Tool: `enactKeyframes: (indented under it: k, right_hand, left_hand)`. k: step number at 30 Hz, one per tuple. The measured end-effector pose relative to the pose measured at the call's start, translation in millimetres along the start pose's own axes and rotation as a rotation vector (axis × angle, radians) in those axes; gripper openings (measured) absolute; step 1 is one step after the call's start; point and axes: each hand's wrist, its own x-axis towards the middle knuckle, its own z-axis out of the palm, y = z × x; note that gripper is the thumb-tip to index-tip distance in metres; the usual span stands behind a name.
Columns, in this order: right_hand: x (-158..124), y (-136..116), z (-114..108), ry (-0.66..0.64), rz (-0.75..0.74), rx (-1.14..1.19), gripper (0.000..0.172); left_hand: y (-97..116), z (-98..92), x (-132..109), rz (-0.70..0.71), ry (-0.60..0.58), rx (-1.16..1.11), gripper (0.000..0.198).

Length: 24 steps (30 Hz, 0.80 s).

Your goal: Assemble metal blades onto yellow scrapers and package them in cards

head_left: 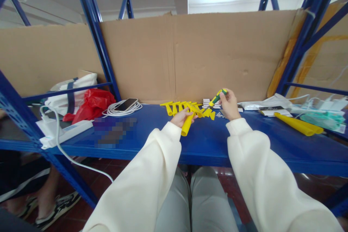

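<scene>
My left hand (182,117) is closed around a yellow plastic tube-shaped part (186,127), its hollow wider end toward me. In my right hand (230,103) is a screwdriver (218,96) with a green and yellow handle, its shaft slanting down left toward the yellow part. Whether the tip touches the part I cannot tell. Behind my left hand lies a row of similar yellow parts (169,109). Small yellow pieces (212,115) and a scatter of tiny metallic bits (219,115), too small to name surely, lie between my hands.
The blue shelf (152,125) has a cardboard backing (217,50). A phone (126,104) on a coiled white cable, a red plastic bag (94,103) and a power strip (70,132) lie left. Long yellow cones (297,124) lie right. Another person's shoe (58,210) shows lower left.
</scene>
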Motion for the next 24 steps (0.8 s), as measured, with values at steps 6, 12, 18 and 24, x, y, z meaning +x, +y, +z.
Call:
enactKeyframes:
  k: [6, 12, 18, 24]
  right_hand:
    - [1.4, -1.7, 0.8, 0.131, -0.082, 0.083, 0.047]
    - [-2.9, -3.9, 11.4, 0.03, -0.038, 0.176, 0.046]
    - [-4.2, -3.5, 12.3, 0.005, -0.035, 0.21, 0.043]
    - [-3.6, -2.8, 11.1, -0.003, -0.039, 0.202, 0.043]
  left_hand:
    - [-0.5, -4.1, 3.0, -0.03, -0.05, 0.024, 0.072]
    - [-0.1, -1.5, -0.2, -0.05, -0.059, 0.058, 0.067]
    - [-0.4, -5.5, 3.8, -0.073, -0.094, 0.046, 0.071]
    - [-2.6, -12.5, 13.2, -0.07, -0.144, 0.015, 0.07]
